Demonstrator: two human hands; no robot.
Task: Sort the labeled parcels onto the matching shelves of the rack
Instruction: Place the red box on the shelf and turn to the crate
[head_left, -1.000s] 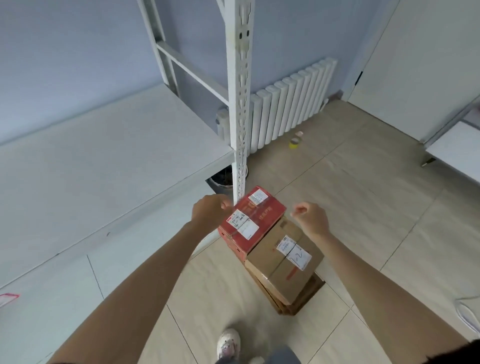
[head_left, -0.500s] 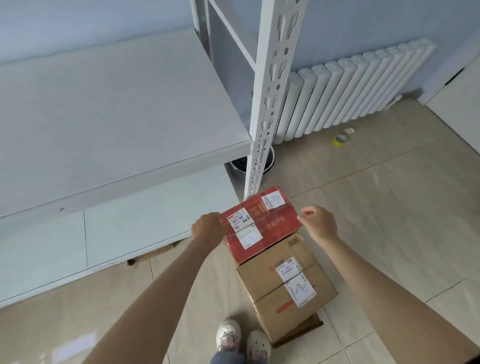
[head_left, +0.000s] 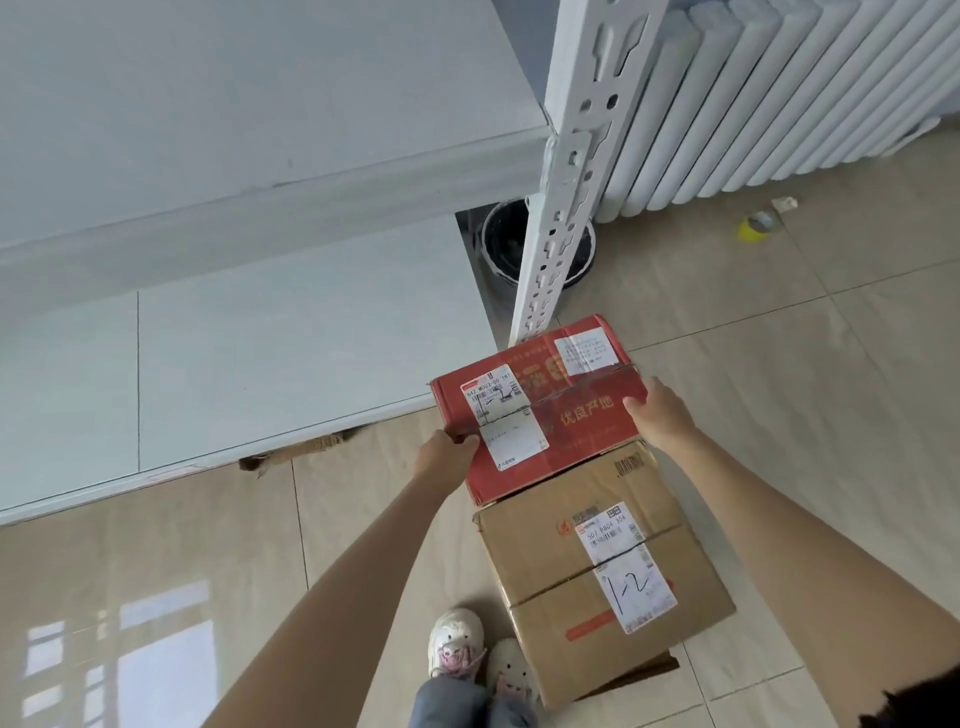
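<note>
Beige glossy floor tiles (head_left: 727, 332) are seen beneath a white metal storage rack (head_left: 566, 171) with pale flat shelves (head_left: 260, 338); a white ribbed radiator (head_left: 779, 104) stands behind. A red rectangular cardboard parcel (head_left: 566, 421), bearing white shipping labels, is shown resting on a larger brown cardboard parcel (head_left: 561, 551) marked "1-2", just in front of the rack's upright post. The red parcel is grasped at opposite edges: the left hand (head_left: 447, 457) is curled round its near-left corner, while the right hand (head_left: 660, 415) is pressed against its right edge, fingers wrapped over the rim. A stiff, fairly light carton is suggested by its taped seams and modest bulk; its printed surface is judged smooth, so a two-sided hold low on opposite edges is advised. Which shelf matches cannot be read.
</note>
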